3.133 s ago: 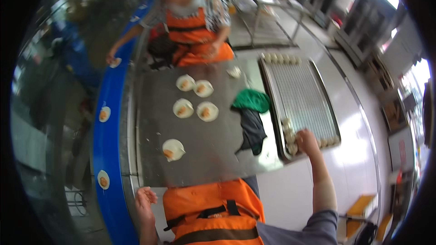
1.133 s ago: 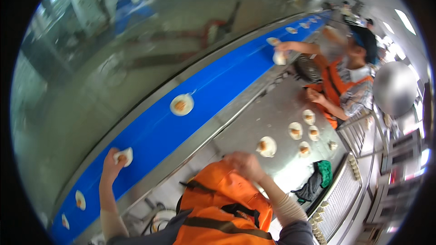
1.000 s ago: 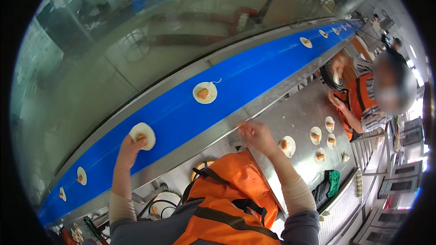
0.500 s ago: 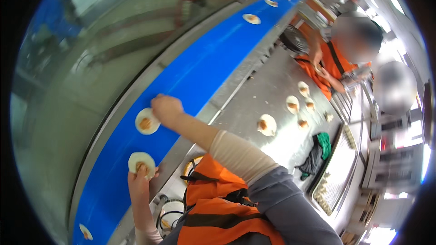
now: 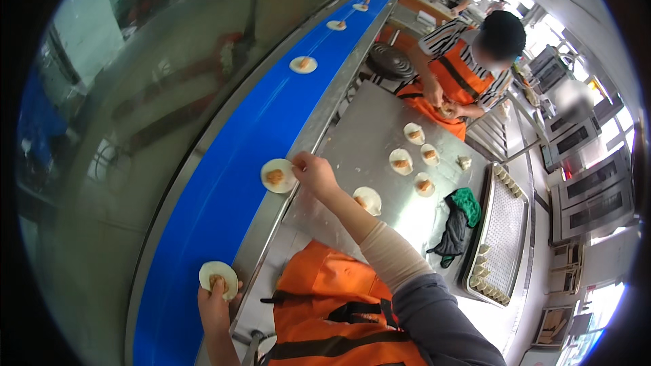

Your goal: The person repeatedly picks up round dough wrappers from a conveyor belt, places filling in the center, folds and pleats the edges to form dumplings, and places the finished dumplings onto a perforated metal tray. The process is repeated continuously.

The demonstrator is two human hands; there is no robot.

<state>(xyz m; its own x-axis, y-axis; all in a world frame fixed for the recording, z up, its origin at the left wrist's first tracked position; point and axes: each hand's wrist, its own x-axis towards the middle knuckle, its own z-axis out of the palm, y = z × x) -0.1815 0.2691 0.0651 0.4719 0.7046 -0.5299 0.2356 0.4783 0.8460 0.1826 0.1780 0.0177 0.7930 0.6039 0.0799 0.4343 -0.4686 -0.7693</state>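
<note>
My left hand (image 5: 217,306) holds a round dough wrapper (image 5: 208,274) over the near part of the blue conveyor belt (image 5: 237,142). Its thumb lies on the orange-brown filling in the middle, and the fingers are mostly hidden beneath. Farther along, my right hand (image 5: 314,173) pinches the right rim of a second filled wrapper (image 5: 269,167) at the belt's right edge. That wrapper is flat and unfolded. Closest to my right hand on the metal table (image 5: 346,169) lies another filled wrapper (image 5: 371,198).
Several filled wrappers, among them one (image 5: 303,65), lie farther up the belt. More (image 5: 401,161) rest on the table beside a green and black cloth (image 5: 464,211). A perforated tray (image 5: 505,220) holds rows of folded dumplings. Across the table a co-worker (image 5: 468,71) handles a piece of dough.
My right hand has drawn its wrapper rightward from mid-belt to the belt's edge. My left hand still holds its wrapper. The view has shifted, and the lowest wrapper on the belt is out of sight.
</note>
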